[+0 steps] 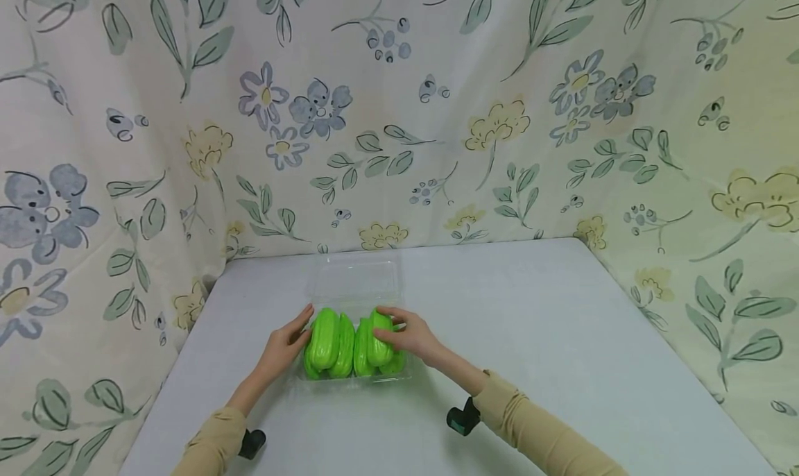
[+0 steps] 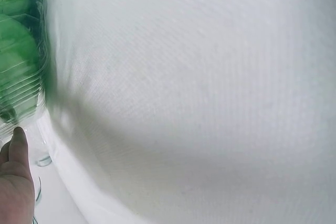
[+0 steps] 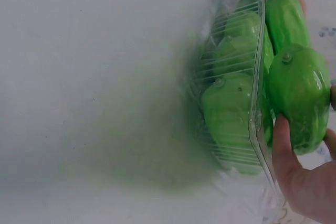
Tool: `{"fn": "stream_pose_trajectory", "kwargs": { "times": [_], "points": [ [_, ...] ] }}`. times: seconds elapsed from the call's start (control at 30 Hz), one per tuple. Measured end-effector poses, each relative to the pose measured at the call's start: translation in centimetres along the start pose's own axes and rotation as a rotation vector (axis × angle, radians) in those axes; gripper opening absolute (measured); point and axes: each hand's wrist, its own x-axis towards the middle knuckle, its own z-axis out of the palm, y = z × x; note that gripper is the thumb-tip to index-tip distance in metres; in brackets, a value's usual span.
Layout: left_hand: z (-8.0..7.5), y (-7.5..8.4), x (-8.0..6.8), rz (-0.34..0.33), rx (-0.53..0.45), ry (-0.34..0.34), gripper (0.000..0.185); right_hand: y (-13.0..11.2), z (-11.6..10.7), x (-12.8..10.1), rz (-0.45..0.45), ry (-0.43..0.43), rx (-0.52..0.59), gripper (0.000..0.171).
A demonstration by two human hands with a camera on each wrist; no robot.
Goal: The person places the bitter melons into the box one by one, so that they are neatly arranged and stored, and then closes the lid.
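Several glossy green cucumber-shaped vegetables fill a clear plastic clamshell box (image 1: 408, 373), some lying on top of others. My right hand (image 1: 412, 335) grips the upper right green vegetable (image 3: 299, 90) between thumb and fingers; in the right wrist view it sits above the box's rim. At the box's left side is my left hand (image 1: 284, 344), its fingers fairly straight beside the upper left green vegetable (image 1: 324, 338). In the left wrist view that hand (image 2: 16, 187) reaches the corner of the box; whether it touches the vegetable cannot be told.
The box's transparent lid (image 1: 356, 279) lies folded back behind it. Both stand on a white-covered table (image 1: 530, 309). A floral curtain (image 1: 399, 115) hangs behind and along the sides. Dark wrist devices (image 1: 463, 417) hang below both sleeves.
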Motion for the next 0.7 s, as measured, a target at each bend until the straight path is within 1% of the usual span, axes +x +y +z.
{"fn": "stream_pose_trajectory", "kwargs": {
  "times": [0.1,0.17,0.27,0.3,0.37,0.5,0.57,0.7],
  "points": [
    [0.0,0.3,0.0,-0.001,0.001,0.005,0.047,0.1,0.3,0.0,-0.055,0.009,-0.09,0.051],
    [-0.2,1.4,-0.1,0.001,0.018,0.0,0.046,0.1,0.5,0.0,-0.1,0.021,-0.146,0.051],
    [-0.6,3.1,-0.3,-0.012,0.017,-0.009,0.046,0.1,0.8,0.1,-0.135,0.035,-0.198,0.051],
    [-0.7,3.1,-0.3,-0.019,0.015,-0.015,0.046,0.0,0.9,0.1,-0.146,0.037,-0.211,0.051],
    [-0.7,2.7,-0.2,-0.048,0.005,-0.028,0.046,-0.1,1.0,0.2,-0.163,0.044,-0.239,0.051],
    [-0.8,0.9,0.2,-0.122,-0.033,-0.067,0.05,-0.3,1.2,0.4,-0.176,0.048,-0.281,0.051],
    [-1.1,0.8,0.4,-0.158,-0.07,-0.083,0.05,-0.2,1.3,0.5,-0.172,0.051,-0.295,0.051],
    [-1.4,0.5,0.6,-0.187,-0.139,-0.113,0.049,-0.2,1.3,0.4,-0.173,0.057,-0.301,0.052]
  ]
}}
